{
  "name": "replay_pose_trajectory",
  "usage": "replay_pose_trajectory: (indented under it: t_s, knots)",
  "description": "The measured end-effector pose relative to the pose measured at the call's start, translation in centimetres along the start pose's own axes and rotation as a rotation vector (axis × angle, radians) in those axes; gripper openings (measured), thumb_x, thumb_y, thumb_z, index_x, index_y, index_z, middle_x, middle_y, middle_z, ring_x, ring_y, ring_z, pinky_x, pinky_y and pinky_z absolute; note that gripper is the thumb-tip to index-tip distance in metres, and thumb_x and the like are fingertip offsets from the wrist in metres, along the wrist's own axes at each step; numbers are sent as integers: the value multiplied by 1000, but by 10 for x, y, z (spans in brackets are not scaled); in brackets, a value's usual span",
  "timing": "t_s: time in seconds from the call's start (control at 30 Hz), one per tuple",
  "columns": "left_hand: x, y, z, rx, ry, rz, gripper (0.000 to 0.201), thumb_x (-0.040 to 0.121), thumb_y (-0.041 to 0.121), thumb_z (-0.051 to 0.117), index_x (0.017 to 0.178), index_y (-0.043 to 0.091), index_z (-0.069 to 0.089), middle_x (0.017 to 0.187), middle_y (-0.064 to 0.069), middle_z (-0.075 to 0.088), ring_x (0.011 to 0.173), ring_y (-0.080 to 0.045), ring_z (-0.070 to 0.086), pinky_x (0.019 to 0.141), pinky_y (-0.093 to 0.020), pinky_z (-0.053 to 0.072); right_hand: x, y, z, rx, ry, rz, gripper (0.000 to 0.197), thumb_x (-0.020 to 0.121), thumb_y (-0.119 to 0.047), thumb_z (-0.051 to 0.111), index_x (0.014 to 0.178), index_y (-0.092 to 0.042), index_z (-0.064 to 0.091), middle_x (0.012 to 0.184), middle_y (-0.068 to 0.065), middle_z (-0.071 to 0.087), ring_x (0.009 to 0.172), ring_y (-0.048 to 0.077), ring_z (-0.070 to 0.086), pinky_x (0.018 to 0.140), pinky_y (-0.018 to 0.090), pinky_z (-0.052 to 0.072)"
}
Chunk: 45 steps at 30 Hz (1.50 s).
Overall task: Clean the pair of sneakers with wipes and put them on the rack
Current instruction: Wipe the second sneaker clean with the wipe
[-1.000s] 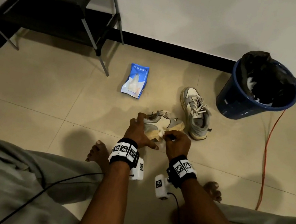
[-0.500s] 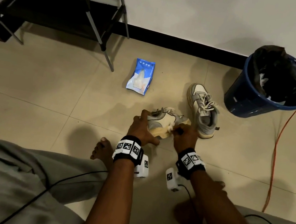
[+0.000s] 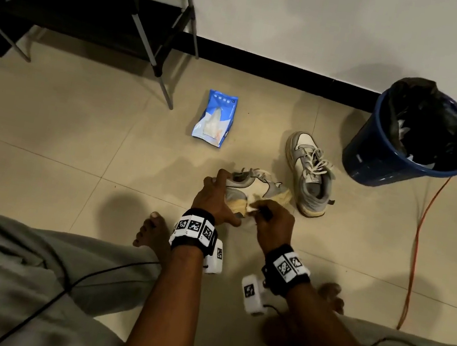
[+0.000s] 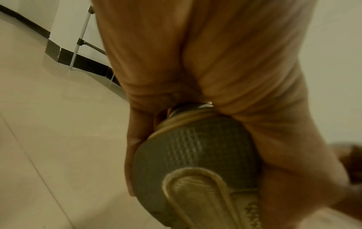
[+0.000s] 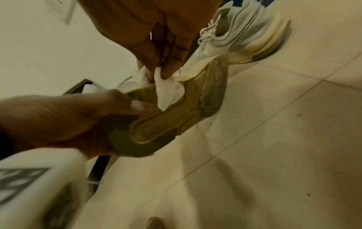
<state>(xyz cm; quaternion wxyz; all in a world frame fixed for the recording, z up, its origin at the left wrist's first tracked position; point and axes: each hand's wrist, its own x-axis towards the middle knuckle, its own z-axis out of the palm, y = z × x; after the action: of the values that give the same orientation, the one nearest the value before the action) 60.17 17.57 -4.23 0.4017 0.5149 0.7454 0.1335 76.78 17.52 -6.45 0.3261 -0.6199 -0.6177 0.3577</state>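
- Fingers of right hand pinch wipe against held sneaker sole.
- Left hand fingers wrap its heel.
- Second sneaker lies at 2 o'clock from it.

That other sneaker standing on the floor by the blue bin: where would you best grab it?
Probably by the heel collar of the standing sneaker, from above. It sits upright on its sole with the opening facing up and the heel toward the person, so fingers could hook inside the rim there, thumb outside.

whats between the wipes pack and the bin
In the head view, the second sneaker stands on the floor between the wipes pack and the bin, nearer the bin.
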Motion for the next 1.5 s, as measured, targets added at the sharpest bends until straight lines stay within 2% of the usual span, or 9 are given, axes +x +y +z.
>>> replay_pose_trajectory:
  t_s: [0.2,0.33,0.5,0.67,0.83,0.93,1.13,1.27,1.5]
  knots:
    - [3,0,-4,-59,11,1,98,48,23,93,128,25,34,121,-14,47,106,-34,56,85,-38,51,10,-37,16,1,17,-186,25,71,9,65,81,-12,74,81,3,68,76,17,64,69,25,51]
    - [-1,2,-3,-51,21,-14,111,40,32,97,129,25,30,123,-14,47,108,-33,54,86,-37,51,37,-7,7,10,133,87,20,73,8,67,82,-8,75,84,9,72,78,16,66,75,26,53]
    - [-3,0,-1,-49,7,-14,113,38,34,97,127,28,28,123,-11,45,108,-33,55,88,-41,52,1,-31,11,347,-77,28,21,78,16,65,89,1,75,86,17,65,66,17,67,59,27,56]
    - [-2,14,-5,-9,15,-8,107,41,31,92,127,23,29,121,-13,46,104,-36,56,86,-43,53,46,-22,17,255,192,178,25,76,6,66,89,-12,78,87,1,71,79,15,68,73,36,57]
    - [-6,6,-3,-31,0,-16,101,43,24,92,123,22,31,119,-11,44,102,-34,56,82,-40,52,23,-35,25,196,-74,-113,21,77,5,69,85,-12,78,91,2,69,84,15,66,73,29,56]
    - [-6,7,-4,12,2,-1,104,44,27,92,127,22,29,122,-11,43,104,-35,55,84,-42,53,59,-11,14,200,51,116,29,74,5,68,86,-20,77,89,2,74,84,16,70,77,39,59]
    - [-8,-2,-2,-40,1,31,106,37,45,95,120,25,32,118,-7,45,106,-30,54,86,-43,52,27,-31,23,129,-75,-154,21,77,8,69,90,-6,77,97,6,71,86,14,67,75,19,53]
    - [-11,-5,-2,15,-8,71,108,44,38,95,130,26,30,124,-5,39,104,-27,53,88,-39,51,72,0,11,37,59,166,21,73,6,67,86,-7,77,87,10,74,85,23,70,78,23,54]
    - [-11,-8,2,66,-4,48,99,48,32,90,124,27,27,124,-4,36,96,-33,57,78,-38,52,59,-5,14,-100,-54,-46,19,76,2,67,88,-8,77,87,8,71,82,21,65,68,14,42]
